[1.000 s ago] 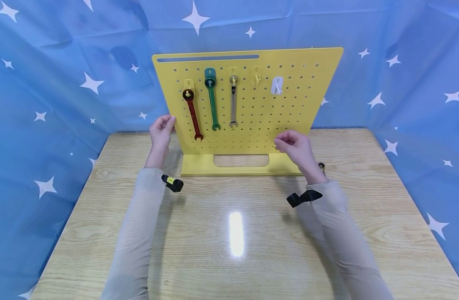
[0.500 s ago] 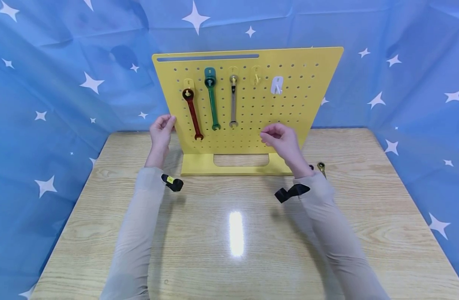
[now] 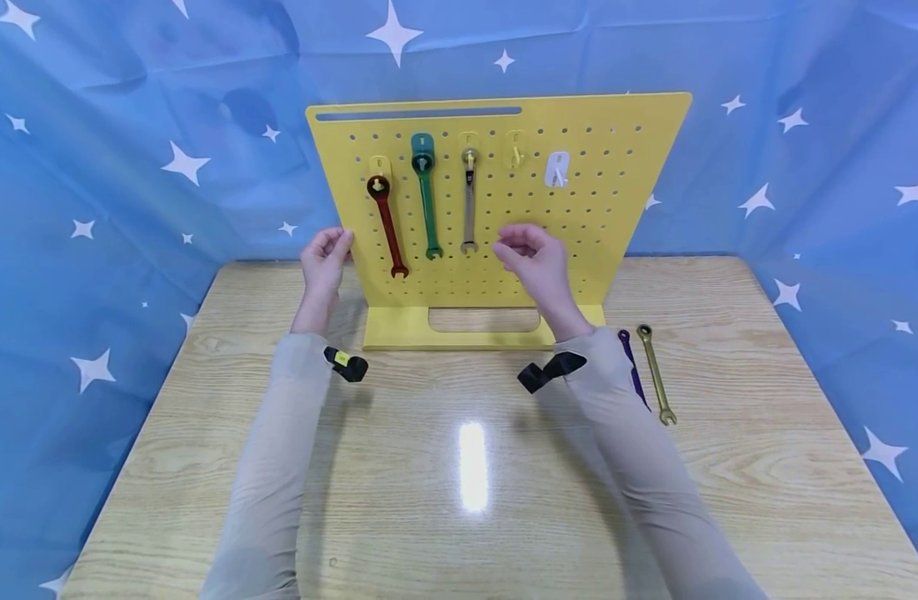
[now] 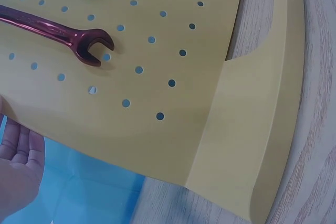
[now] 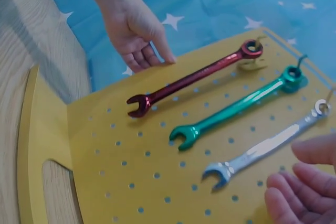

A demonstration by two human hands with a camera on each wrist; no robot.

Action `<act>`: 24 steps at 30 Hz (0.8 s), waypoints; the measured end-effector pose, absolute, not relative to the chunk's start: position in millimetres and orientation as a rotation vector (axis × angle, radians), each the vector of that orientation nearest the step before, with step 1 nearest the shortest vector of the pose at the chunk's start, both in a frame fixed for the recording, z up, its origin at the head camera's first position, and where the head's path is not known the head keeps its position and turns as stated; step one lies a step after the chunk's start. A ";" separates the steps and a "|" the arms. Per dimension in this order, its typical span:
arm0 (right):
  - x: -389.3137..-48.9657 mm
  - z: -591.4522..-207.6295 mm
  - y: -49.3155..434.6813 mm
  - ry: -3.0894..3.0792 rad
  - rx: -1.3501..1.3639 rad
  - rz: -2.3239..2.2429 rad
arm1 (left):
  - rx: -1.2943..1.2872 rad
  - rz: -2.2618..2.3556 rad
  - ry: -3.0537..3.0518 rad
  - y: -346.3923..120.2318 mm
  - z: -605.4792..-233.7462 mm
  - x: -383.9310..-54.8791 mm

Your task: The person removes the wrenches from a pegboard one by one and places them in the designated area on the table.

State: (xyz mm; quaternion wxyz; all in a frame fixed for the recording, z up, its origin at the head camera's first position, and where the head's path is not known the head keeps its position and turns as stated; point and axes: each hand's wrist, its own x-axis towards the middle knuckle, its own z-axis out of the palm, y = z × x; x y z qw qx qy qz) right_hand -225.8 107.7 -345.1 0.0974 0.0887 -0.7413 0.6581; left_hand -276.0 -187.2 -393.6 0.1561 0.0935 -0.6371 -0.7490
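My left hand (image 3: 324, 260) grips the left edge of the yellow pegboard (image 3: 631, 179), with the thumb in front. Three combination wrenches hang by their ring ends from hooks: a red wrench (image 3: 388, 229), a green wrench (image 3: 428, 204) and a silver wrench (image 3: 470, 208). In front of the board, just right of the silver wrench's lower end, is my right hand (image 3: 537, 262). Its fingers are loosely curled and hold nothing; the right wrist view shows the thumb (image 5: 317, 149) apart from the silver wrench.
A yellow hook (image 3: 516, 154) and a white hook (image 3: 556, 169) hold no wrench. A dark purple wrench (image 3: 634, 367), partly behind the right sleeve, and a gold wrench (image 3: 657, 375) lie on the wooden table (image 3: 399, 500). Behind the board hangs a blue star-patterned cloth (image 3: 227, 167).
My right hand has moved left and slightly up across the board towards the silver wrench, uncovering the two wrenches on the table. The left hand has stayed on the board's edge.
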 end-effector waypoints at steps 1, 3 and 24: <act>-229.8 -348.0 106.0 -2.181 0.252 1.950 | 0.267 -2.145 -1.823 -187.0 -393.5 -276.1; -237.5 -352.7 102.6 -2.165 0.223 1.946 | 0.268 -2.150 -1.818 -186.7 -393.5 -276.5; -257.4 -346.2 58.0 -2.038 0.025 1.775 | 0.266 -2.138 -1.806 -186.4 -394.4 -277.4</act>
